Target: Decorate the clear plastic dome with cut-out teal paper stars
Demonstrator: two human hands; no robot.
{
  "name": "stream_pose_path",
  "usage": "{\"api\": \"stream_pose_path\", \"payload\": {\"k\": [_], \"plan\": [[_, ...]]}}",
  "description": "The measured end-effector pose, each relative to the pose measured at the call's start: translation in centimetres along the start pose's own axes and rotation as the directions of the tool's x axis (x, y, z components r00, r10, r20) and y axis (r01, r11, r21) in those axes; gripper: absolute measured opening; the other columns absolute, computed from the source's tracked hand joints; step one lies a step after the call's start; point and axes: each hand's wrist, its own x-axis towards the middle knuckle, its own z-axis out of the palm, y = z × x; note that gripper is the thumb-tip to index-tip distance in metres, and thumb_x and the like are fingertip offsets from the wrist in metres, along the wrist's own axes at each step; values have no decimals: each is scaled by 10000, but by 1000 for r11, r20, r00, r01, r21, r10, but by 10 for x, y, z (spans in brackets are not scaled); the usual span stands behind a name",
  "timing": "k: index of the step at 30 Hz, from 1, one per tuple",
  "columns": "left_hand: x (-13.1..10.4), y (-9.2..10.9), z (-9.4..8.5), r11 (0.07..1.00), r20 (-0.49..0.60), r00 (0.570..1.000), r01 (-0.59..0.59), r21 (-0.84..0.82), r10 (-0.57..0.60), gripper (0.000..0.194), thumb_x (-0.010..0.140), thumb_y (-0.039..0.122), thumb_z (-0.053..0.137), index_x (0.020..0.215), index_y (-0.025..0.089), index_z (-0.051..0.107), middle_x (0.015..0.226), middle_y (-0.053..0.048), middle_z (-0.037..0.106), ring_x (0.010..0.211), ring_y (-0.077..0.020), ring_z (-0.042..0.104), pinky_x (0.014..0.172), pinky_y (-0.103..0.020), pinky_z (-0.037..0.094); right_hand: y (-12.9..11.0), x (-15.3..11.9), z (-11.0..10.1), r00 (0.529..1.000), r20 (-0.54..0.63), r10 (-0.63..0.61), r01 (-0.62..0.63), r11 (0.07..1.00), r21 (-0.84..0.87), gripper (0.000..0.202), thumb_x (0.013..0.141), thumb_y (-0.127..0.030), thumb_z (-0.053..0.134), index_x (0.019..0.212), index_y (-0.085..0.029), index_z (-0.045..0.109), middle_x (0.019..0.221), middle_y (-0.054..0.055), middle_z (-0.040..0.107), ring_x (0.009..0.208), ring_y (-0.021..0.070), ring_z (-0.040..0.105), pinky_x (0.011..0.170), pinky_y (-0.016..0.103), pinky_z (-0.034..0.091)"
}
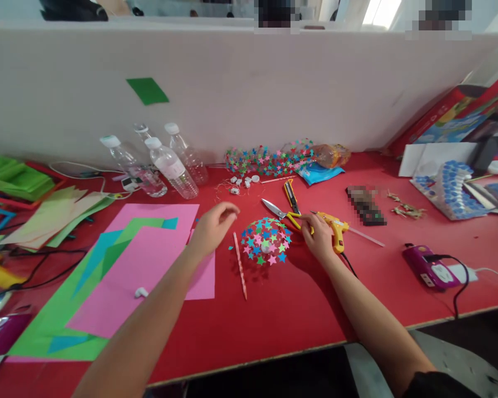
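My left hand (212, 229) hovers over the right edge of the pink paper (126, 282), its fingers loosely bent, the thumb a little apart and nothing visible in it. My right hand (318, 237) has its fingers closed at the yellow handles of the scissors (276, 209), whose blades point left and away. Between my hands sits a clear dome-shaped piece (266, 241) covered with coloured stars. Left of it lies a pink patterned pencil (239, 265). A yellow glue gun (335, 228) rests right beside my right hand, and a yellow-black cutter knife (291, 196) lies behind the scissors.
Several plastic bottles (174, 168) stand at the back left. Star-covered clear pieces (269, 160) and a blue packet (320, 173) lie along the partition. A phone (366, 205) and purple power box (429, 268) are on the right. A white earbud (141, 292) rests on the pink paper.
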Motion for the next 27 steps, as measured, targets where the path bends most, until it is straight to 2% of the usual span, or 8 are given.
{"api": "stream_pose_path", "payload": {"k": [2, 5, 8, 10, 13, 18, 24, 27], "plan": [[47, 3, 8, 980, 42, 998, -62, 190, 55, 259, 916, 217, 428, 1080, 179, 624, 1155, -78, 697, 1060, -188, 662, 970, -314, 498, 0, 0, 0, 1000, -12, -19, 19, 1000, 15, 157, 901, -173, 478, 943, -235, 616, 844, 61, 682, 782, 233, 626, 713, 362, 493], [115, 6, 28, 940, 100, 994, -75, 334, 44, 293, 939, 153, 421, 1114, 162, 655, 1249, -85, 669, 1195, -191, 602, 1065, -295, 426, 3, 0, 1, 998, -41, -39, 40, 999, 31, 155, 887, -156, 483, 935, -231, 610, 818, 56, 671, 781, 236, 618, 700, 357, 488], [161, 3, 44, 881, 160, 986, -30, 472, -53, 296, 962, 116, 411, 1110, 147, 666, 1261, -116, 655, 1215, -206, 592, 1071, -345, 431, 8, 0, 0, 996, -73, -43, 46, 998, 31, 151, 884, -143, 489, 933, -222, 608, 791, 55, 652, 762, 235, 608, 677, 349, 480], [179, -3, 49, 825, 174, 969, 45, 564, -172, 229, 978, 216, 491, 1108, 120, 654, 1166, -127, 677, 1102, -221, 644, 985, -413, 505, 10, 1, 0, 996, -78, -48, 51, 998, 33, 152, 879, -136, 498, 934, -221, 611, 763, 47, 637, 729, 226, 602, 653, 341, 474], [192, -16, 50, 727, 180, 934, 109, 677, -308, 296, 935, 355, 613, 1126, 131, 639, 1116, -91, 674, 999, -207, 665, 883, -424, 561, 11, 0, 3, 996, -70, -49, 52, 998, 42, 164, 882, -130, 498, 938, -227, 616, 739, 38, 619, 703, 218, 596, 641, 334, 472], [203, -30, 57, 624, 159, 938, 73, 778, -308, 341, 939, 379, 599, 1196, 156, 620, 1242, -108, 632, 1144, -244, 613, 986, -484, 509, 10, -1, 9, 998, -43, -38, 41, 998, 54, 158, 887, -131, 499, 920, -232, 615, 777, 54, 635, 736, 222, 611, 658, 336, 485], [209, -43, 72, 600, 155, 921, 100, 794, -359, 330, 928, 401, 612, 1128, 140, 647, 1174, -103, 666, 1093, -231, 640, 963, -461, 516, 12, -2, 11, 999, -12, -30, 30, 999, 36, 164, 893, -140, 485, 930, -225, 620, 774, 58, 620, 725, 216, 602, 662, 329, 495], [205, -48, 72, 628, 121, 938, 119, 769, -325, 304, 929, 375, 594, 1101, 132, 658, 1172, -123, 683, 1124, -254, 637, 983, -472, 486, 11, -2, 12, 1000, 0, -28, 28, 999, 17, 166, 891, -135, 477, 918, -214, 621, 759, 60, 614, 714, 212, 597, 649, 318, 488]]}}
